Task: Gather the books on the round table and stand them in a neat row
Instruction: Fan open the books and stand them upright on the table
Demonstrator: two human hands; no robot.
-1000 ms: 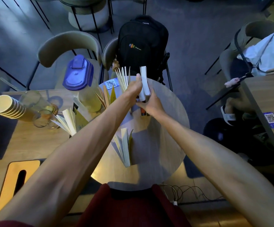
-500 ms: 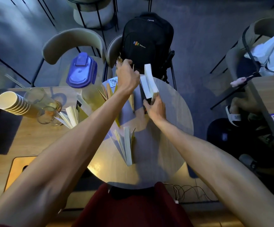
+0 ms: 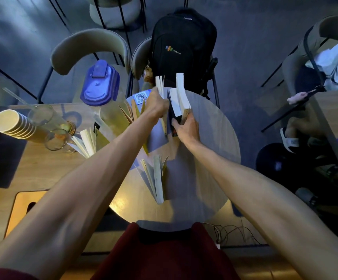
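Right hand [image 3: 186, 129] fingers clamped on two upright books [image 3: 179, 102], left hand [image 3: 156, 106] gripping fanned book [image 3: 161, 85] just beside them, round table [image 3: 214, 142] under both

Your round table [image 3: 214, 138] has a pale wood-grain top. At its far side, in your grip, two thick books [image 3: 181, 102] stand upright, touching, with a thinner book [image 3: 160, 85] just left of them under your other hand. Nearer you than the grip, a book [image 3: 157, 178] stands on end with its pages fanned open. Left of the grip, beside a QR sticker [image 3: 141, 97], another fanned book [image 3: 132, 112] stands at the table's edge.
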